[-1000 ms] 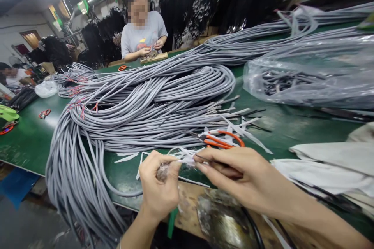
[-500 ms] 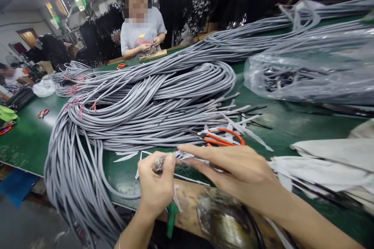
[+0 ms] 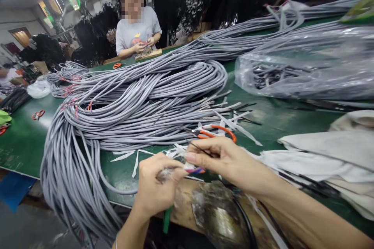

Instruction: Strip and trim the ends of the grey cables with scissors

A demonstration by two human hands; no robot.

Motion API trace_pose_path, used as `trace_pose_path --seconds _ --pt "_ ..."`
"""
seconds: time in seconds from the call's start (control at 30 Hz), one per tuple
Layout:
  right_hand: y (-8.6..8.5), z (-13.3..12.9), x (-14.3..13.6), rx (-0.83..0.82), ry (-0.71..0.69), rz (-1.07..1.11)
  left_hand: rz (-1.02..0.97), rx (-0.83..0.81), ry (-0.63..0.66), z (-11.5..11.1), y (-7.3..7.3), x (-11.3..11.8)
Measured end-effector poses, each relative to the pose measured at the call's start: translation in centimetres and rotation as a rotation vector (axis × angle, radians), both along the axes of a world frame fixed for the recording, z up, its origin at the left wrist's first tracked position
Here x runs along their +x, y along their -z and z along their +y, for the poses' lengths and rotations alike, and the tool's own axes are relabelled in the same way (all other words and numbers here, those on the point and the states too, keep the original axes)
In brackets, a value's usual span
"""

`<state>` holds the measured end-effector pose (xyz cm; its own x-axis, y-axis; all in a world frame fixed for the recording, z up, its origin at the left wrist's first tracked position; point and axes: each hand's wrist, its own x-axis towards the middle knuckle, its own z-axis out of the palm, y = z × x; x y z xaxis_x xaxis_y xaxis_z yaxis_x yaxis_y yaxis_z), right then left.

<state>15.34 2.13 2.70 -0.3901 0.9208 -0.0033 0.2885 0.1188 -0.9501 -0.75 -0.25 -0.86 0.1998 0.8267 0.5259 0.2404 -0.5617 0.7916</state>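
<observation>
My left hand (image 3: 157, 186) is closed around the end of a grey cable (image 3: 124, 191) that comes in from the left. Frayed shielding bulges out of the fist, and red and blue wires (image 3: 196, 170) stick out past the thumb and fingertip. Right beside those wires, my right hand (image 3: 224, 159) pinches a thin dark strand (image 3: 200, 148); whether it also grips the white wrapping at the wires is unclear. Orange-handled cutters (image 3: 219, 132) lie just beyond my right hand, among white strips (image 3: 238, 129).
A large bundle of grey cables (image 3: 140, 109) covers the green table (image 3: 26, 144). To the right are a clear plastic bag (image 3: 306, 66) and white cloth (image 3: 315, 157). A wooden board with a dark lump (image 3: 220, 212) sits below my hands. A co-worker (image 3: 137, 27) works across the table.
My right hand has gone from stretched fingers over the wire end to a pinch on a dark strand. The red and blue wires now show more clearly. The view has shifted slightly.
</observation>
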Motion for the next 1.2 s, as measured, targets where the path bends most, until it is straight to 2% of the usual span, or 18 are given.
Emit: trace_pose_path --seconds 0.07,0.17,0.27,0.33,0.4,0.5,0.57,0.6,0.7,0.77,0.87,0.93,0.97,1.03,1.1,1.13,1.2 --pt "0.2 0.0 -0.2 0.038 0.035 -0.014 -0.08 -0.125 -0.066 -0.1 -0.1 -0.1" --pt "0.8 -0.4 -0.5 0.187 0.096 -0.069 -0.192 -0.259 -0.077 -0.2 0.0 -0.2" --pt "1.3 -1.1 -0.5 0.521 0.068 -0.151 -0.222 -0.28 -0.182 -0.1 0.2 -0.1" --pt "1.6 -1.5 -0.4 0.759 0.029 -0.184 -0.146 -0.255 -0.26 0.1 0.3 0.1" --pt "1.7 -1.5 0.0 0.888 0.097 -0.186 -0.025 -0.21 -0.216 0.1 0.4 0.2" --pt "1.7 -1.0 0.9 0.853 0.31 -0.204 0.087 -0.101 0.011 0.0 0.3 0.0" --pt "1.5 -0.5 1.2 0.806 0.358 -0.232 0.071 -0.051 0.054 -0.1 0.2 -0.4" --pt "1.4 -0.4 1.3 0.802 0.329 -0.245 0.037 -0.048 0.005 -0.1 0.2 -0.7" --pt "0.8 -0.7 1.1 0.86 0.157 -0.242 -0.074 -0.072 -0.252 0.1 0.3 -1.1" --pt "0.5 -1.0 1.1 0.916 0.126 -0.201 -0.016 -0.043 -0.298 0.2 0.5 -0.9" --pt "0.7 -0.8 1.5 0.937 0.267 -0.186 0.257 0.085 -0.061 -0.1 0.8 -0.4" --pt "0.9 -0.2 1.7 0.877 0.344 -0.219 0.323 0.222 0.041 -0.4 0.9 -0.2" --pt "1.1 0.0 1.7 0.828 0.347 -0.236 0.285 0.29 0.009 -0.5 1.0 -0.3" --pt "1.2 0.4 1.4 0.712 0.296 -0.246 0.09 0.333 -0.162 -0.6 1.3 -0.5" --pt "1.3 0.4 0.7 0.58 0.213 -0.234 -0.166 0.187 -0.29 -0.6 1.7 -0.8" --pt "1.4 0.4 0.3 0.519 0.187 -0.224 -0.29 0.07 -0.289 -0.6 1.8 -0.9" --pt "1.6 0.6 -0.1 0.4 0.157 -0.226 -0.487 -0.159 -0.183 -0.4 1.9 -0.9"
